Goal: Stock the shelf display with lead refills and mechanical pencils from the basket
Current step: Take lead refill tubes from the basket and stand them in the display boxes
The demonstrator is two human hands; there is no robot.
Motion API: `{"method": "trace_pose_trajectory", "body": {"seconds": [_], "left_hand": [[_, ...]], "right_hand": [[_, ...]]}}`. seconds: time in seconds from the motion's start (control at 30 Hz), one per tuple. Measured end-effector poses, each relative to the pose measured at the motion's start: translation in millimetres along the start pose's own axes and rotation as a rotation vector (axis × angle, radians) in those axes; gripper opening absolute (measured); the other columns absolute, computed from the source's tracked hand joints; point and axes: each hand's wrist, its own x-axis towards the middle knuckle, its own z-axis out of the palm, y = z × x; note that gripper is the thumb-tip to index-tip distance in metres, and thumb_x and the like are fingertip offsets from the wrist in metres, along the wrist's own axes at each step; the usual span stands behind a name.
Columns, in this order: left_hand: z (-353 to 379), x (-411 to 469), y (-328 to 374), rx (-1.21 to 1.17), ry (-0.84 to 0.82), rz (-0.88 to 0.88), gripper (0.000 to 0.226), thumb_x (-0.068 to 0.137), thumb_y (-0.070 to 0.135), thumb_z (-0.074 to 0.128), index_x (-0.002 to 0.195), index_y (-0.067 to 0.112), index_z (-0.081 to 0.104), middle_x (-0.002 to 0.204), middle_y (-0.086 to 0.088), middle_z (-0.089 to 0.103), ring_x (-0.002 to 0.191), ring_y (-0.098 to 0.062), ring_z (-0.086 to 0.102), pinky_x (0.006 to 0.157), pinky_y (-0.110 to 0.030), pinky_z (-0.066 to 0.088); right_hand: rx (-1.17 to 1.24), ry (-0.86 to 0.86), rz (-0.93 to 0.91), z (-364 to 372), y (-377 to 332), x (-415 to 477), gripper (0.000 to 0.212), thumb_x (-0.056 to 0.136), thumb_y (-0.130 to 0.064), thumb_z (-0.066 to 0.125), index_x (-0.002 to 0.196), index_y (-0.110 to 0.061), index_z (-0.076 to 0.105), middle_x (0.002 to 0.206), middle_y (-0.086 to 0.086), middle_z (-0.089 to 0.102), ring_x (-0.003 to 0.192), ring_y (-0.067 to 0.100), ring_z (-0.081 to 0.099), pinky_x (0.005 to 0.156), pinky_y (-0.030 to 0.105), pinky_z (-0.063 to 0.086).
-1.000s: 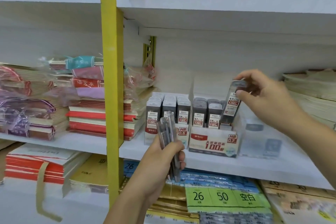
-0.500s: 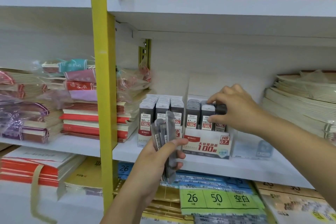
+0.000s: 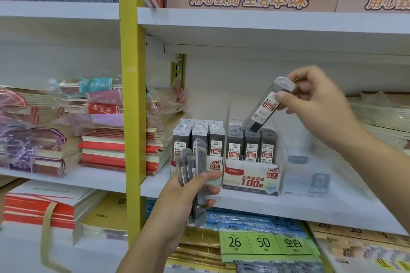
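Head view: my right hand pinches a lead refill case near its cap between thumb and curled fingers. The case is tilted, its lower end just above the back rows of the 0.7 display box. Above those fingers there is open room up to the upper shelf. Below and right of them stands a clear compartment, its contents too blurred to make out. Below and left, my left hand grips a bundle of refill cases, fingers curled round it. The bundle hides part of the 0.5 box.

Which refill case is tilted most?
The single case pinched by the right hand, above the 0.7 box. It leans, cap up-right; the boxed ones stand upright, and the left hand grips a bundle.
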Motion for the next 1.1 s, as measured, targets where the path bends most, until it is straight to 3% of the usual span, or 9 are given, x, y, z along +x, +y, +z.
{"method": "trace_pose_trajectory", "body": {"seconds": [0.13,0.27,0.37,0.5,0.6,0.73,0.83,0.97,1.1], "left_hand": [[-11,-4,2,0.0,0.012,0.014,0.047,0.056,0.053,0.078,0.097,0.03,0.081,0.105,-0.007,0.078,0.082,-0.014,0.074,0.069,-0.026,0.057],[-29,-7,6,0.01,0.046,0.024,0.029,0.072,0.044,0.072,0.098,0.033,0.079,0.11,-0.003,0.078,0.084,-0.014,0.075,0.07,-0.028,0.059],[-41,-8,8,0.041,0.081,0.024,0.021,0.077,0.044,0.069,0.096,0.04,0.078,0.11,0.002,0.078,0.094,-0.015,0.076,0.084,-0.04,0.062],[-49,-8,9,0.02,0.111,0.009,0.018,0.095,0.029,0.063,0.107,0.028,0.076,0.112,0.002,0.077,0.1,-0.018,0.075,0.075,-0.033,0.06],[-51,-8,10,-0.002,0.085,-0.001,0.024,0.097,0.027,0.061,0.121,0.023,0.066,0.112,0.002,0.077,0.101,-0.018,0.075,0.075,-0.031,0.061],[-48,-11,11,-0.046,0.015,-0.008,0.033,0.091,0.028,0.065,0.123,0.022,0.063,0.113,-0.003,0.077,0.103,-0.022,0.075,0.074,-0.03,0.062],[-44,-15,11,-0.068,-0.04,-0.011,0.043,0.085,0.031,0.066,0.126,0.019,0.061,0.116,-0.007,0.076,0.106,-0.026,0.073,0.075,-0.033,0.062],[-33,-21,11,-0.093,-0.099,-0.036,0.03,0.09,0.027,0.068,0.118,0.02,0.071,0.119,-0.015,0.073,0.104,-0.031,0.073,0.075,-0.035,0.062],[-22,-27,6,-0.049,-0.182,-0.091,0.029,0.087,0.036,0.071,0.113,0.023,0.075,0.12,-0.012,0.074,0.106,-0.027,0.073,0.074,-0.033,0.061]], "right_hand": [[-0.023,-0.134,0.038,35,-8,-10,0.029,0.085,-0.01,0.071,0.086,-0.033,0.054,0.084,-0.002,0.072,0.074,0.012,0.071,0.066,0.03,0.056],[-0.132,-0.229,-0.014,74,-13,-13,0.026,0.086,-0.017,0.07,0.086,-0.034,0.051,0.084,-0.009,0.069,0.073,0.001,0.067,0.063,0.02,0.052],[-0.22,-0.302,-0.015,97,-13,-9,0.025,0.087,-0.02,0.069,0.09,-0.034,0.049,0.086,-0.008,0.068,0.076,0.007,0.064,0.067,0.026,0.052],[-0.37,-0.43,0.025,115,-6,-5,0.027,0.084,-0.029,0.071,0.092,-0.038,0.047,0.087,-0.013,0.064,0.084,0.003,0.059,0.065,0.022,0.043],[-0.562,-0.387,-0.067,125,4,-7,0.019,0.083,-0.037,0.07,0.094,-0.038,0.055,0.097,-0.016,0.052,0.099,0.007,0.044,0.072,0.024,0.035],[-0.742,-0.309,-0.135,127,11,-15,0.03,0.086,-0.041,0.066,0.115,-0.035,0.062,0.102,-0.013,0.043,0.102,0.006,0.029,0.082,0.025,0.028],[-0.584,-0.23,-0.151,121,6,-33,0.034,0.092,-0.035,0.058,0.126,-0.031,0.06,0.099,-0.016,0.046,0.097,0.002,0.033,0.081,0.023,0.03],[0.023,-0.329,0.117,118,-3,-72,0.035,0.093,-0.031,0.06,0.124,-0.048,0.057,0.092,-0.016,0.062,0.08,0.004,0.056,0.07,0.017,0.048],[0.343,-0.324,0.327,106,0,-89,0.034,0.091,-0.01,0.063,0.108,-0.039,0.065,0.094,-0.004,0.069,0.06,0.01,0.059,0.058,0.023,0.052]]}}
